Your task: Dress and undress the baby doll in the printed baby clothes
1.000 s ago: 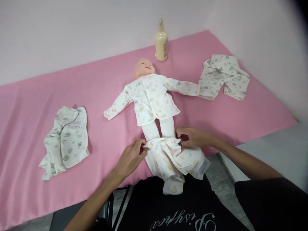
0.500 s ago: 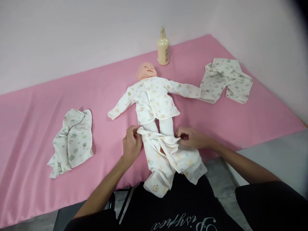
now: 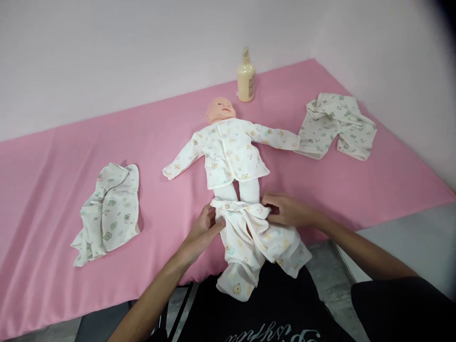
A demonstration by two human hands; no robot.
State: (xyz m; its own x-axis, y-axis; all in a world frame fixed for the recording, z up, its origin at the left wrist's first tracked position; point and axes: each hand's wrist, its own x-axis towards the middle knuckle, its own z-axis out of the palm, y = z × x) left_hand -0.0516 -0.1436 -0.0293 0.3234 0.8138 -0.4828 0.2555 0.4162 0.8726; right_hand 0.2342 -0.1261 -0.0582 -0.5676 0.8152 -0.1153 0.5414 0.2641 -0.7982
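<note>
A baby doll lies face up, wearing a white long-sleeved baby jacket with a small bear print. Matching baby pants cover its lower legs, and their loose ends hang over the table's front edge. The white thighs show between jacket hem and waistband. My left hand grips the left side of the pants just under the waistband, thumb on top of the cloth. On the other side my right hand pinches the waistband; its fingertips are partly hidden by the fabric.
A pump bottle of cream-coloured liquid stands behind the doll's head. Printed baby pants lie at the right, touching the doll's sleeve. A folded printed garment lies at the left. A pink cloth covers the table against the wall.
My left hand has slid from the waistband corner down onto the side of the pants. The right hand stays at the waistband. The whole view has shifted slightly.
</note>
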